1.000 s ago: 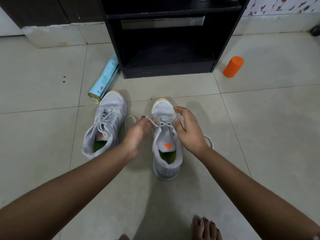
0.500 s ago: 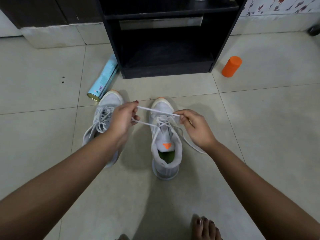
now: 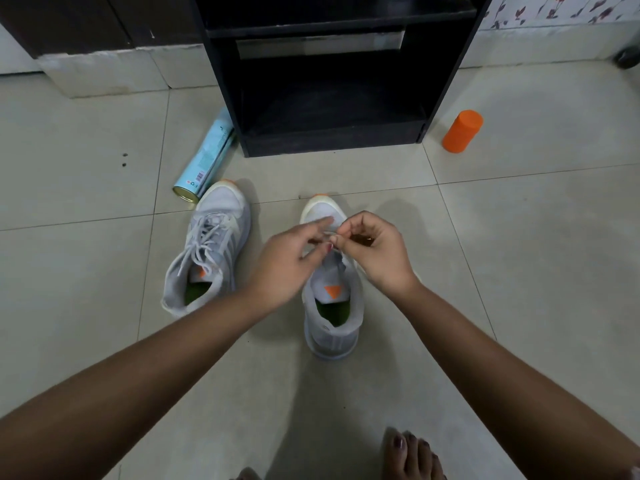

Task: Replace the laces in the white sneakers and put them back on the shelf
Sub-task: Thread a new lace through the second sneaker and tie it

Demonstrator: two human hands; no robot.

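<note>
Two white sneakers with orange toe tips stand on the tiled floor, toes toward the shelf. The left sneaker (image 3: pixel 207 251) is laced, its lace ends lying loose. Over the middle of the right sneaker (image 3: pixel 332 306) both my hands meet. My left hand (image 3: pixel 287 261) and my right hand (image 3: pixel 374 251) pinch the white lace (image 3: pixel 329 235) between fingertips, just above the eyelets. Most of that lace is hidden under my hands. The black shelf unit (image 3: pixel 329 140) stands beyond the shoes, its lower compartment dark and open.
A light-blue spray can (image 3: pixel 204 161) lies on its side left of the shelf, touching the left sneaker's toe. An orange cylinder (image 3: pixel 462 131) stands right of the shelf. My bare toes (image 3: pixel 412 455) show at the bottom edge. A pale wall base runs along the back.
Half a second ago my hands were apart, pulling the lace ends taut to either side. They have come together over the right sneaker's eyelets.
</note>
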